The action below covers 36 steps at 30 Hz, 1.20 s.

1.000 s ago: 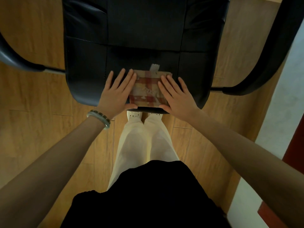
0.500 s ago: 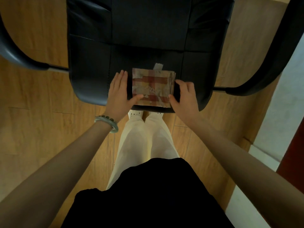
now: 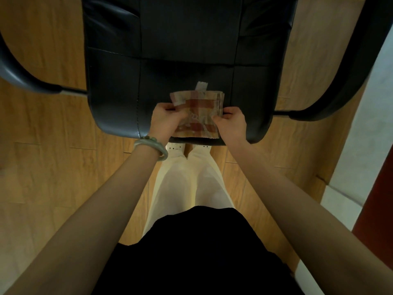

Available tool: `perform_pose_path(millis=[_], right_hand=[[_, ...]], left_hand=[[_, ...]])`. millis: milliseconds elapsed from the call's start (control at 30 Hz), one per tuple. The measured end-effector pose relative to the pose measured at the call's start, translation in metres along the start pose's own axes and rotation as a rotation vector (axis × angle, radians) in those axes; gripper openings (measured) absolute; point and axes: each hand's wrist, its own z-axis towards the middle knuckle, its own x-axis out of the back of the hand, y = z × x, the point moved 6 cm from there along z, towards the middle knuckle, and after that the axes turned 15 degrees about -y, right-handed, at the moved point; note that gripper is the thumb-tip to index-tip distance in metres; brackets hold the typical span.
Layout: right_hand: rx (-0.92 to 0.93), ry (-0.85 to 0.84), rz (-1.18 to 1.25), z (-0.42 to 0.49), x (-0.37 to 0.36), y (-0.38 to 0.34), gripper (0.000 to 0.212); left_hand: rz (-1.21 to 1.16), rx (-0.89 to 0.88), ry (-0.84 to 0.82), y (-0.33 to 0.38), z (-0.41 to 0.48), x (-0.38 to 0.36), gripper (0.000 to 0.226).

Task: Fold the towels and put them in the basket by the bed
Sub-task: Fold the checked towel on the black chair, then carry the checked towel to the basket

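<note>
A small folded towel (image 3: 200, 111), checked in red, brown and beige with a white tag at its far edge, lies at the front edge of a black leather chair seat (image 3: 119, 88). My left hand (image 3: 165, 122) grips the towel's left side with curled fingers. My right hand (image 3: 230, 124) grips its right side, thumb on top and fingers tucked under the edge. No basket or bed is in view.
The chair's curved black armrests (image 3: 331, 99) reach out on both sides over the wooden floor (image 3: 49, 171). A white wall (image 3: 374, 116) and a dark red panel (image 3: 378, 205) stand at the right. My legs stand against the seat's front edge.
A second ago both hands lay flat on the towel's sides. They slid to its edges, and now the fingers are curled round both sides of the folded towel.
</note>
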Motion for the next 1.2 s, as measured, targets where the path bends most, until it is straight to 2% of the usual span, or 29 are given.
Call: perform_pose_path(millis=[100, 233, 367, 433, 533, 600, 700, 767, 867, 1033, 1200], right_hand=[[-0.021, -0.036, 0.024, 0.000, -0.001, 0.000, 0.039], [-0.078, -0.122, 0.145, -0.006, -0.001, 0.000, 0.040], [-0.097, -0.252, 0.407, -0.025, 0.000, -0.015, 0.039], [-0.087, -0.382, 0.504, -0.043, 0.000, -0.030, 0.038], [-0.049, -0.641, 0.637, -0.078, 0.005, -0.059, 0.050], [-0.018, -0.783, 0.747, -0.103, 0.015, -0.083, 0.048], [0.034, -0.891, 0.821, -0.137, 0.033, -0.118, 0.054], [0.076, -0.874, 0.764, -0.157, 0.051, -0.140, 0.058], [0.178, -0.805, 0.640, -0.184, 0.080, -0.166, 0.051], [0.301, -0.569, 0.485, -0.227, 0.124, -0.189, 0.038], [0.331, -0.398, 0.527, -0.274, 0.150, -0.190, 0.038]], left_hand=[[-0.080, -0.025, -0.243, 0.009, -0.011, -0.011, 0.017], [-0.041, -0.114, -0.290, 0.024, -0.032, -0.017, 0.020], [-0.080, -0.121, -0.361, 0.044, -0.061, -0.023, 0.026], [-0.155, -0.125, -0.399, 0.061, -0.084, -0.026, 0.026], [-0.264, -0.133, -0.464, 0.093, -0.121, -0.028, 0.033], [-0.321, -0.151, -0.510, 0.115, -0.145, -0.029, 0.038], [-0.332, -0.180, -0.562, 0.146, -0.177, -0.027, 0.041], [-0.328, -0.217, -0.603, 0.165, -0.196, -0.025, 0.041], [-0.290, -0.265, -0.679, 0.191, -0.219, -0.020, 0.043], [-0.222, -0.254, -0.718, 0.218, -0.244, -0.021, 0.053], [-0.093, -0.225, -0.755, 0.234, -0.262, -0.038, 0.054]])
